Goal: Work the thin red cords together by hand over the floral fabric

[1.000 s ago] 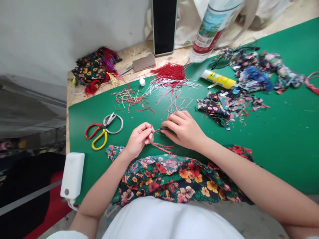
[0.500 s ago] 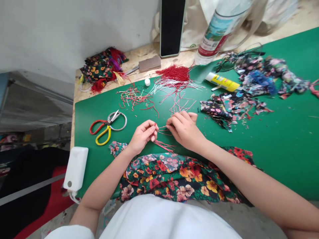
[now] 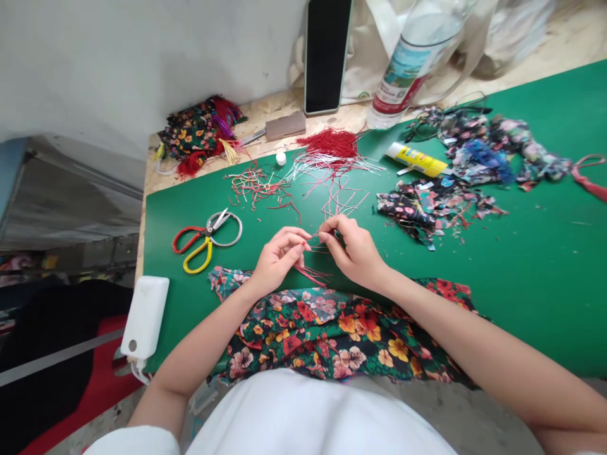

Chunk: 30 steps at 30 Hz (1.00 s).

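Note:
My left hand [image 3: 277, 260] and my right hand [image 3: 353, 249] meet over the green mat [image 3: 521, 265], fingertips almost touching. Both pinch thin red cords [image 3: 313, 273] between thumb and fingers; loose ends trail down toward the floral fabric [image 3: 341, 338] lying at the mat's near edge under my forearms. More cut red and white cord pieces [image 3: 339, 199] lie just beyond my right hand. A denser bundle of red cord [image 3: 329, 144] sits farther back.
Scissors with red and yellow handles [image 3: 203, 239] lie left of my hands. A white power bank [image 3: 145, 316] sits at the mat's left corner. Floral scraps [image 3: 427, 202], a yellow glue tube [image 3: 417, 159], a bottle [image 3: 408, 63] and a phone [image 3: 327, 54] stand behind.
My right hand has lifted off the mat and drawn its fingertips in to meet the left hand's. The camera view shifted slightly.

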Available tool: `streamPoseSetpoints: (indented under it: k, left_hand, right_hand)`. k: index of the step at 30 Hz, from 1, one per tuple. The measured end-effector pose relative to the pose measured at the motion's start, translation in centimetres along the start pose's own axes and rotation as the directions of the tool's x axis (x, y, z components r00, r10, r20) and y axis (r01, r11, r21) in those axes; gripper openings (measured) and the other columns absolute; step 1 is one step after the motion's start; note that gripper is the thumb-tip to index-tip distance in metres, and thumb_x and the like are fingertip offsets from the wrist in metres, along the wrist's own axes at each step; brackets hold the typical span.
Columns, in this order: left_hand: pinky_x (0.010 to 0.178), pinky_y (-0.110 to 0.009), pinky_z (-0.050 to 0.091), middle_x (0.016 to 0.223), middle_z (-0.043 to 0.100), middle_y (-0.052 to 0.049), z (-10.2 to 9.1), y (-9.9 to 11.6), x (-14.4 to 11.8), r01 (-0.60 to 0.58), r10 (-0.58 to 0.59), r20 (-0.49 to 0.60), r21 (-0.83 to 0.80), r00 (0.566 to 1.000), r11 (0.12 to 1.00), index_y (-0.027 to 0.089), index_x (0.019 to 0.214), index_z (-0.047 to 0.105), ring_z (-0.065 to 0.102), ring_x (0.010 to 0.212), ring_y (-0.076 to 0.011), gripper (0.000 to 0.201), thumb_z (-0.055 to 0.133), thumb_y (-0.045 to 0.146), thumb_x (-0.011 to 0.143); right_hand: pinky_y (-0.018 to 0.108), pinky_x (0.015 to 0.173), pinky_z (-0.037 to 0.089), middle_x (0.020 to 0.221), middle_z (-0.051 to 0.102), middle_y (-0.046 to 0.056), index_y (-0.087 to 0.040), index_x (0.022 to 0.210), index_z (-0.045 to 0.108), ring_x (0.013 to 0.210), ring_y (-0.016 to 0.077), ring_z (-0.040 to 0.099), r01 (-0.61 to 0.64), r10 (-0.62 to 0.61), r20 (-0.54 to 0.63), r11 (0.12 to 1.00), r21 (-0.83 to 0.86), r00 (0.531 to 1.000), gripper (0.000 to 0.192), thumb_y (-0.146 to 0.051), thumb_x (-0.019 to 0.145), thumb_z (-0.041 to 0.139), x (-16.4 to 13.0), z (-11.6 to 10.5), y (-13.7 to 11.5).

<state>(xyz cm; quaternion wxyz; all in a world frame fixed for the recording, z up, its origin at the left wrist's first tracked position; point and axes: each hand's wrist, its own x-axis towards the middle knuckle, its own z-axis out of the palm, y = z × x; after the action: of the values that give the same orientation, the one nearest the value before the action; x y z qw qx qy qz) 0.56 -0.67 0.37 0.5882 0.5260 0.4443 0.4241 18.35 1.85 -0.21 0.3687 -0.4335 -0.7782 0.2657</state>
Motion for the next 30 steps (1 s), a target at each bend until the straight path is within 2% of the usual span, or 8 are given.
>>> streamPoseSetpoints:
  k: [10,20,30]
  left_hand:
    - [0.055,-0.019,0.048,0.102,0.057,-0.004,-0.15,-0.28,0.33,-0.009,0.009,-0.013,-0.036,1.0,0.999,0.013,0.079,0.06,0.054,0.053,-0.0005,0.024,0.056,0.037,0.085]
    - [0.054,-0.019,0.047,0.1,0.059,-0.006,-0.04,-0.54,0.23,-0.049,0.049,-0.016,-0.039,0.999,0.998,0.014,0.079,0.062,0.054,0.053,-0.0014,0.024,0.057,0.037,0.084]
    - [0.053,-0.018,0.045,0.091,0.061,-0.002,-0.3,-0.74,0.32,0.032,-0.035,-0.028,-0.094,0.999,0.995,0.014,0.08,0.064,0.051,0.053,-0.0017,0.023,0.06,0.037,0.082]
  right_hand:
    - [0.026,0.062,0.043,0.074,0.059,0.0,-0.021,0.083,0.052,0.067,0.013,0.054,0.022,-0.02,-0.034,0.998,0.066,0.999,0.005,-0.018,0.087,0.052,-0.03,0.29,0.24]
    - [0.027,0.065,0.048,0.079,0.063,0.0,-0.023,0.089,0.052,0.072,0.0137,0.061,0.024,-0.019,-0.051,0.995,0.099,0.999,0.005,-0.021,0.086,0.056,-0.26,0.6,0.36]
    - [0.027,0.065,0.047,0.075,0.064,0.0,-0.022,0.085,0.054,0.069,0.0136,0.06,0.096,-0.096,-0.026,0.995,-0.001,0.995,0.002,-0.021,0.086,0.056,-0.17,0.37,0.38]
